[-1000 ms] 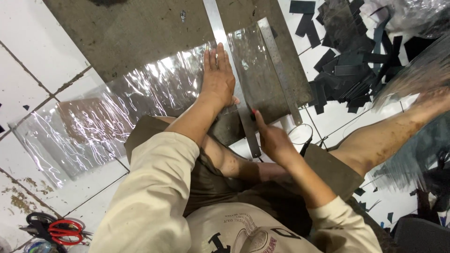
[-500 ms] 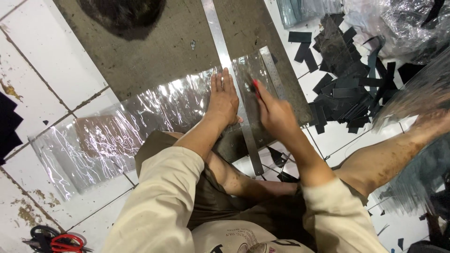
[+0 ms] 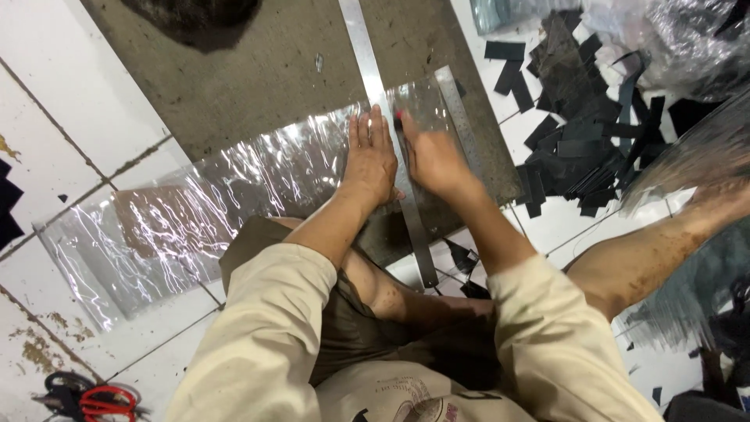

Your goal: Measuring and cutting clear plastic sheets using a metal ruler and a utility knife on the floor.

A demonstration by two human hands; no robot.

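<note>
Floor: white tiles (image 3: 70,86) with dark joints | far middle: grey-brown board (image 3: 266,78) | left to middle: clear plastic sheet (image 3: 195,211), partly over the board | right: heap of black strips (image 3: 578,148) | near left: red-handled scissors (image 3: 98,398)

no labels, signs or screens are seen. a crumpled clear plastic bag (image 3: 672,39) is seen at the upper right, beside a heap of black strips (image 3: 578,133) on the tiled floor; whether it is a package cannot be told.
</note>
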